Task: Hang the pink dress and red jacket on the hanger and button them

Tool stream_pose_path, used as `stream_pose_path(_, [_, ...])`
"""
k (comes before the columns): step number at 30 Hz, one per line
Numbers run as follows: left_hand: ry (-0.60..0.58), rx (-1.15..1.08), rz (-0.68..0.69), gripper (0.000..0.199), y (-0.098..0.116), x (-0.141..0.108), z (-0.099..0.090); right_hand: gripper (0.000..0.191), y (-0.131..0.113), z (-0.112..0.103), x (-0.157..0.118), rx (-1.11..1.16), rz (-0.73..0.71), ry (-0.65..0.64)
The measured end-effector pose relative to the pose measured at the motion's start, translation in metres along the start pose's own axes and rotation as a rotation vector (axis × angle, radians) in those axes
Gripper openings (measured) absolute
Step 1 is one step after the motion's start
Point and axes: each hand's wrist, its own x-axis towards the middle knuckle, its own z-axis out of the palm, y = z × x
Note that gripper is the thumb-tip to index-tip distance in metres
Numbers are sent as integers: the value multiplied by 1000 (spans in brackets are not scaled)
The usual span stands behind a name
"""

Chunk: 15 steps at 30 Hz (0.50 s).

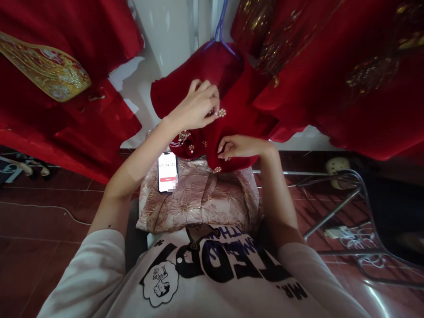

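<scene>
A dark red velvet garment (195, 62) hangs from a purple hanger (220, 37) and drapes down to my lap. My left hand (200, 104) is over the garment, its thumb and forefinger pinched on a small gold flower ornament (222, 113). Lower and to the right, my right hand (232, 146) rests against the red cloth with curled fingers; whether it grips anything is hidden. Further ornaments lie on the velvet: a pearl flower (191, 148) beside a dangling beaded piece (184, 135), and another flower (217, 170) near the lower edge.
A lit phone (168, 172) lies on the pink brocade cloth (202, 194) over my lap. Red garments (99, 115) with gold embroidery hang at both sides. To the right stand a metal-framed chair (334, 212), a pale clog (338, 170) and white cables (354, 236) on the tiled floor.
</scene>
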Motion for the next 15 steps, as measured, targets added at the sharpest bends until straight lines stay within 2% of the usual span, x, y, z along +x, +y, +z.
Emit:
stream_pose_path(4, [-23,10,25,15,-1,5,1,34,0,-2,-1,-17,-59,-19])
stream_pose_path(7, [12,-89,-52,16,-6,9,3,33,-3,-2,-2,-10,-141,39])
stream_pose_path(12, [72,-237,-173,21,-11,11,2,34,-16,-1,-11,68,-296,230])
stream_pose_path(15, [-29,-88,-97,15,-3,9,-1,38,-24,-5,-16,69,-378,442])
